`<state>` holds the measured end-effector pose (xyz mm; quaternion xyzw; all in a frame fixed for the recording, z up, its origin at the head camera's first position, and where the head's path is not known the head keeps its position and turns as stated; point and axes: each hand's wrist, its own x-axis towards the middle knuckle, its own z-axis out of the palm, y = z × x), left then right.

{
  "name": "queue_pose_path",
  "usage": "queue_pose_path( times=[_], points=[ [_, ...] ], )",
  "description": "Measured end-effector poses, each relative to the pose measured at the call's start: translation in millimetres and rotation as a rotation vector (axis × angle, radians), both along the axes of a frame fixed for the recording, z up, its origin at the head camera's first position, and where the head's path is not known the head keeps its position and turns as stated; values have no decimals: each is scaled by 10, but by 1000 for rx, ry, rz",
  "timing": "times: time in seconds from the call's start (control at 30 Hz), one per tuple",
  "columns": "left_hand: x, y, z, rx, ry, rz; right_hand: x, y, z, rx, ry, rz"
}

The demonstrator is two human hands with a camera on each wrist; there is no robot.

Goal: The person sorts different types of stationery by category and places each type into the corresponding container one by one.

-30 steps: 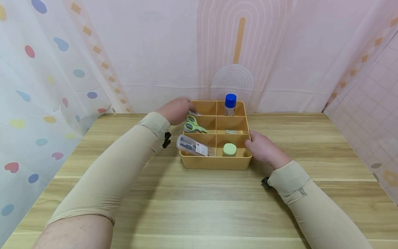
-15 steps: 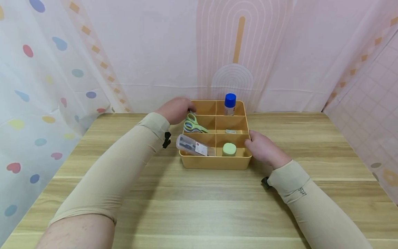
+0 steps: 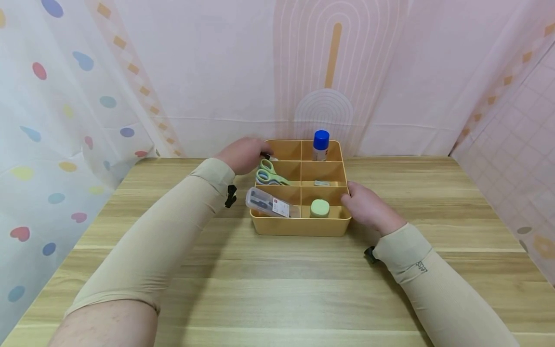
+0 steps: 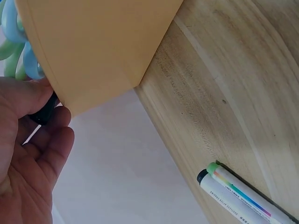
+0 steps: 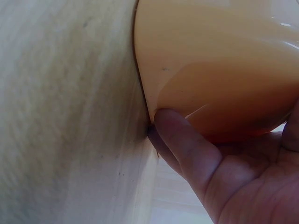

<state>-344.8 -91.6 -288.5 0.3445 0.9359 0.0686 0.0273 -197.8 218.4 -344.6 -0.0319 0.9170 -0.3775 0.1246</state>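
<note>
In the head view my left hand [image 3: 244, 155] is at the back left corner of a yellow compartment storage box [image 3: 301, 227]. It pinches a marker by its black end [image 4: 45, 111]; the rest of the marker is mostly hidden. My right hand [image 3: 367, 206] grips the box's right side, thumb at the rim, fingers [image 5: 180, 140] against the outer wall in the right wrist view. Green-handled scissors [image 3: 267, 174] lean in the middle left compartment. A clear case with dark tools [image 3: 269, 202] slants over the front left one.
A blue-capped bottle [image 3: 321, 140] stands back right, a small pale item [image 3: 322, 183] lies middle right, and a light green round-cornered block [image 3: 320, 208] sits front right. White markers [image 4: 238, 191] lie on the wooden table [image 3: 277, 289]. A patterned curtain [image 3: 217, 72] hangs behind.
My left hand shifts only slightly at the back left compartment, and the marker's black end shows more now. The right hand and the box stay put.
</note>
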Motion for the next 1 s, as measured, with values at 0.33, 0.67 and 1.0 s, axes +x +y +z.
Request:
queue_pose_path(
  times=[0.33, 0.67, 1.0],
  points=[
    [92, -15, 27, -31, 8, -3, -8, 0, -9, 6, -5, 5],
    [113, -89, 24, -21, 6, -6, -10, -9, -6, 9, -2, 4],
    [99, -219, 14, -24, -12, 38, -12, -13, 7, 16, 14, 6]
  ],
)
